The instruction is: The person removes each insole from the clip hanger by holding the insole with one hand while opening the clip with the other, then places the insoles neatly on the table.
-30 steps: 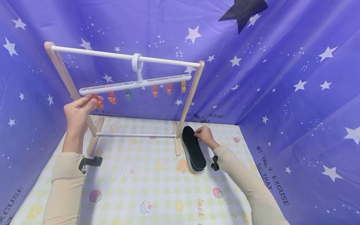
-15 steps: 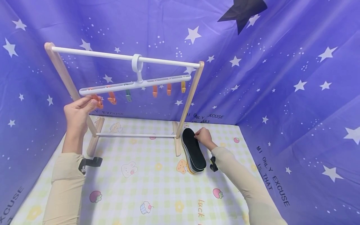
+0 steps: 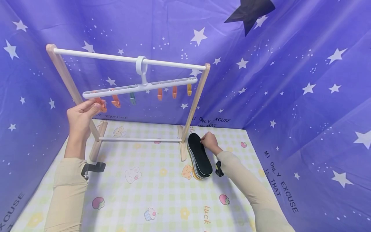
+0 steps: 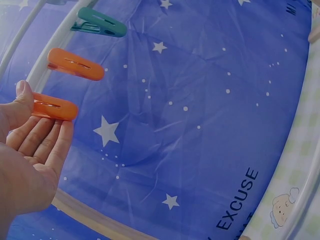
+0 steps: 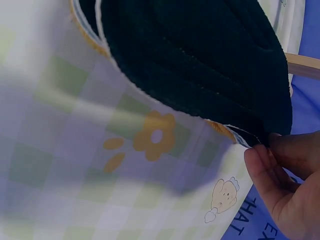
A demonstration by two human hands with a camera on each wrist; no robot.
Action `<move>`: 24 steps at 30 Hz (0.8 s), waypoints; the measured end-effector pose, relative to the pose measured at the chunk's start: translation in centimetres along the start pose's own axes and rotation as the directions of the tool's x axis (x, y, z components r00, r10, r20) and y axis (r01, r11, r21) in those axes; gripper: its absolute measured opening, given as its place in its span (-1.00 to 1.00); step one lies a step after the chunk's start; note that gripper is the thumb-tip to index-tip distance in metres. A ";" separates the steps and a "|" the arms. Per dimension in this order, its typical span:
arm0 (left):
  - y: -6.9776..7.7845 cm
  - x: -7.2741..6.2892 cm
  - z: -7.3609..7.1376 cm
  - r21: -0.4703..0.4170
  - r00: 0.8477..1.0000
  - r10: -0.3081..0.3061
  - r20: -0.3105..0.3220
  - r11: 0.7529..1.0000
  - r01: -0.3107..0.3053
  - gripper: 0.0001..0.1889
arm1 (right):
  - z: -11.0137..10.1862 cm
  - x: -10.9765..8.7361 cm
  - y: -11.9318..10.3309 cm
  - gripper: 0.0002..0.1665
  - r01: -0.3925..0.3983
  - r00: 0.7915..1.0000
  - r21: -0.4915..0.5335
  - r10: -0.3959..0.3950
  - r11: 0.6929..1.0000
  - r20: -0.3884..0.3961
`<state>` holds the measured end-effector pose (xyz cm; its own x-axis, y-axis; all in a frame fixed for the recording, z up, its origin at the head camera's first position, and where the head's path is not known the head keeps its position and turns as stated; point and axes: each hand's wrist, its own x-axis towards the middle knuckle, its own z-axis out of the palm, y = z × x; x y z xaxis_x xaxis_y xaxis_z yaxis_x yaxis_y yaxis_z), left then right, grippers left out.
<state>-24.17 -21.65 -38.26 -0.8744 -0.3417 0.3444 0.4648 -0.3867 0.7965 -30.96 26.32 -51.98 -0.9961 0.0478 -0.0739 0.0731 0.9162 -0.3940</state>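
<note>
Several coloured clips line a white hanger hung by its ring. My left hand holds the orange clip at the hanger's left end; in the left wrist view the thumb lies on one side of it and fingers on the other. A second orange clip and a green clip are farther along. On the table, my right hand pinches the edge of a black insole atop a stack. Close up, the right hand has thumb and fingertips on the dark insole.
A wooden rack with a white top rod carries the hanger, and its right foot stands beside the insoles. A white lower rod joins the feet. A checked cloth covers the table. Blue star-patterned curtains enclose it.
My right hand has shifted slightly, and the far tip of the top insole has come a little towards me. The left hand stays on the orange clip.
</note>
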 end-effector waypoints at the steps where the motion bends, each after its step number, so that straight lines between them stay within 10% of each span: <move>1: 0.0 0.0 0.0 0.001 1.000 -0.001 0.002 1.000 0.001 -0.89 | 0.0 0.0 -0.1 -0.85 -0.005 1.000 0.001 0.005 1.000 0.002; 16: -0.1 0.1 -0.3 0.006 0.999 0.001 0.044 1.000 -0.002 -0.83 | -0.1 0.0 -0.4 -0.85 -0.032 0.999 -0.022 0.033 0.999 0.018; 24: 0.2 0.4 -0.3 0.015 0.998 -0.047 -0.033 0.999 0.048 -0.76 | -0.8 -0.5 -0.8 -0.81 -0.042 0.999 0.014 0.041 0.999 0.030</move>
<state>-24.36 -22.13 -38.18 -0.8905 -0.3509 0.2897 0.4202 -0.3899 0.8194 -30.56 25.91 -50.88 -0.9903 0.0736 -0.1178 0.1155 0.9079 -0.4029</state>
